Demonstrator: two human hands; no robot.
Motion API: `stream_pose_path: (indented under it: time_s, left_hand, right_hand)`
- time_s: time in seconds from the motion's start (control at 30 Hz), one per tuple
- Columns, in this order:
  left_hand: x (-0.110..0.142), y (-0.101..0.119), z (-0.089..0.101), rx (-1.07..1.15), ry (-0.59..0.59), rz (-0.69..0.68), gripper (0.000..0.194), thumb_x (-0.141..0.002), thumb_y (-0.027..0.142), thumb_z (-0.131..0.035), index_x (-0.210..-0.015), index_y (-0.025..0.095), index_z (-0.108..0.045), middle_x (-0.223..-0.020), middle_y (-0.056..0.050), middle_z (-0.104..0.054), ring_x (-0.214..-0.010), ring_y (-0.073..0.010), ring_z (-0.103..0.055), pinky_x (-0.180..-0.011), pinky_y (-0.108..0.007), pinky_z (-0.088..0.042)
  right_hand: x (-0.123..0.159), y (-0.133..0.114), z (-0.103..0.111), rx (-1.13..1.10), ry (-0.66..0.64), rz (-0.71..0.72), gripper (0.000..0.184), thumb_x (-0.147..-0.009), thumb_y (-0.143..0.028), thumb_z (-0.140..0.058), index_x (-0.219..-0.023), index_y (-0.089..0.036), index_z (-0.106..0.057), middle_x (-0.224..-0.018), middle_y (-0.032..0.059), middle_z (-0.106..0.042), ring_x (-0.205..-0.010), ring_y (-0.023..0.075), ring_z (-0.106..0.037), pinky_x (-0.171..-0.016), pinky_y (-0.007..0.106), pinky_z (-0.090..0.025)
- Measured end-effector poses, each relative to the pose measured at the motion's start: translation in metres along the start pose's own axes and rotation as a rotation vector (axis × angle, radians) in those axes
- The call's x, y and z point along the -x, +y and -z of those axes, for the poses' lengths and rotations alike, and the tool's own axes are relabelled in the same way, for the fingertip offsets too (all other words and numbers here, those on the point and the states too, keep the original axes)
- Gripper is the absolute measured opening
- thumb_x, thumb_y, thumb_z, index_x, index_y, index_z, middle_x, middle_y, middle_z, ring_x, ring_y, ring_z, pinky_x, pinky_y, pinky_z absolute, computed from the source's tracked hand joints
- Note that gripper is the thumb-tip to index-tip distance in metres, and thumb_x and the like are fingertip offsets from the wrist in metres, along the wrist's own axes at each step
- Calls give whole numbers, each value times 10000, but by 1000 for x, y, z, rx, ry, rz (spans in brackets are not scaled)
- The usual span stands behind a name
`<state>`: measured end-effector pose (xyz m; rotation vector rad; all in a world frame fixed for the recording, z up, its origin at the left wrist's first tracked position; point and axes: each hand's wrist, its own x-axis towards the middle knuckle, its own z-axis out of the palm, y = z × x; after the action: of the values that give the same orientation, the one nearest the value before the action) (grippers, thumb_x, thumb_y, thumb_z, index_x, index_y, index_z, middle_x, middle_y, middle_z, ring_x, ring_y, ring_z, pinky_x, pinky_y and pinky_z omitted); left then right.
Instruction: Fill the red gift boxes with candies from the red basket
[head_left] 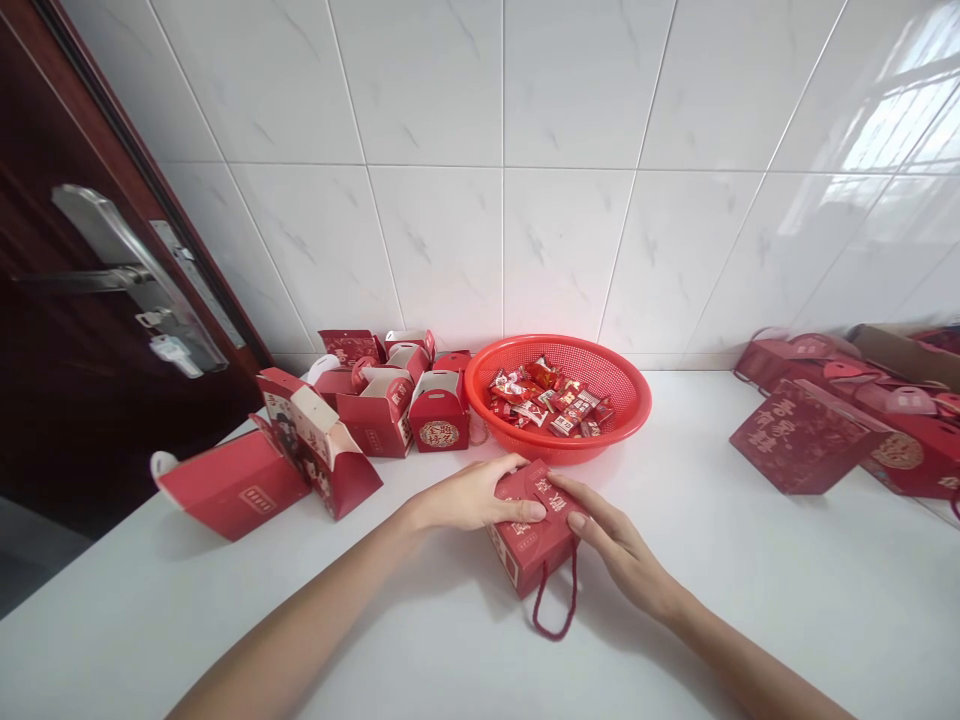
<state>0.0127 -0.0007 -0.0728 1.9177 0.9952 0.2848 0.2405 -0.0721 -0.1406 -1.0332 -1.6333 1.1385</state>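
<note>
A small red gift box (529,545) with a dark red cord handle stands on the white table near the middle. My left hand (474,494) grips its left side and top flap, thumb laid over the lid. My right hand (615,545) presses its fingers on the top flap from the right. Just behind the box sits a red plastic basket (622,375) holding several wrapped candies (547,398).
Several open and folded red gift boxes (375,405) cluster at the back left, two lying tipped (232,485) nearer the table edge. More flat red boxes (806,435) pile at the right. A dark door with a metal handle (112,260) stands at left; a tiled wall is behind.
</note>
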Motion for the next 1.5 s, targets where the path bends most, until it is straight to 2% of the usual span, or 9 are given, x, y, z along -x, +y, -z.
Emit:
stream_pose_path:
  time_s: [0.17,0.3,0.4,0.5,0.73,1.13,1.5]
  left_hand:
    - [2,4,2,18,-21,-3,627,-783,640,-732,-1252,235,-633,-1280,-68,-692,-1186,-289,-631,-953,-339,-485]
    - [5,7,7,68,-54,-15,541,-860,673,-627,-1195,250,-668,-1196,-39,-721,-1168,-265,-636,-943,-322,-492]
    - [6,6,11,66,-93,-21,512,-916,650,-566,-1233,259,-659,-1249,-38,-703,-1230,-260,-605,-989,-330,-475]
    - [5,4,14,58,-124,-26,528,-912,581,-621,-1333,262,-615,-1352,-49,-662,-1284,-267,-572,-1019,-335,-463]
    - [4,5,16,35,-149,-11,622,-894,510,-668,-1437,228,-555,-1439,-79,-610,-1271,-274,-581,-970,-308,-485]
    - [3,4,17,69,-178,-35,620,-882,450,-697,-1436,218,-547,-1485,-87,-569,-1311,-264,-560,-1002,-302,-476]
    - [2,-2,18,36,-167,-34,699,-865,501,-709,-1487,256,-504,-1546,-72,-518,-1380,-273,-509,-1082,-335,-437]
  right_hand:
    - [0,0,0,5,-14,0,472,-1015,-527,-501,-1454,-363,-548,-1542,30,-527,-1413,276,-491,-1179,485,-394]
    - [0,-2,0,-10,-18,5,462,-1017,-523,-501,-1450,-370,-550,-1542,22,-529,-1411,274,-496,-1172,471,-405]
    - [0,-3,-1,-18,-17,-4,462,-1017,-527,-495,-1447,-367,-551,-1545,21,-525,-1421,277,-483,-1180,476,-391]
    - [1,-2,-1,-24,-20,-26,473,-1023,-531,-477,-1457,-356,-540,-1563,25,-502,-1438,277,-458,-1197,483,-362]
    - [2,0,0,-26,-30,-56,484,-1032,-520,-454,-1473,-333,-520,-1593,33,-461,-1466,269,-413,-1215,467,-325]
    - [2,-3,-1,-40,-30,-41,453,-1033,-489,-459,-1455,-341,-529,-1580,18,-476,-1458,256,-420,-1209,444,-328]
    - [1,-4,0,-3,-6,-36,448,-1030,-480,-458,-1435,-311,-548,-1546,37,-517,-1416,264,-471,-1174,435,-374]
